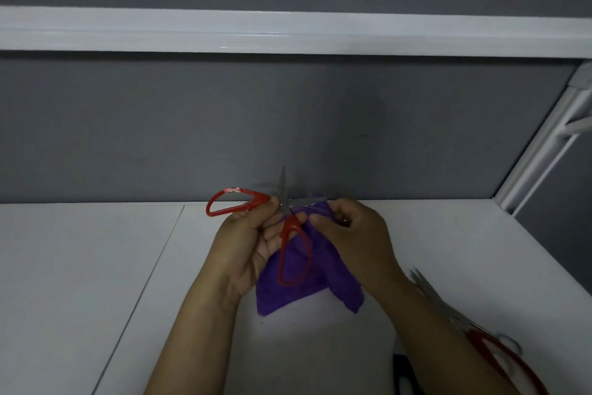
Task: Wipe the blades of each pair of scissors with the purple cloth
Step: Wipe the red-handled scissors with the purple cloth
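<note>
A pair of red-handled scissors [290, 228] is held spread open above the white table. My left hand [253, 234] grips it near the pivot, one handle loop sticking out left, the other hanging down. One blade points up, the other points right into the purple cloth [288, 295]. My right hand [352, 231] pinches the cloth around that right-pointing blade. The rest of the cloth hangs below both hands.
Another pair of red-handled scissors [474, 333] lies on the white table [96, 266] at the lower right, partly behind my right forearm. A dark object [405, 372] shows at the bottom edge. A grey partition wall [192, 125] stands close behind the table.
</note>
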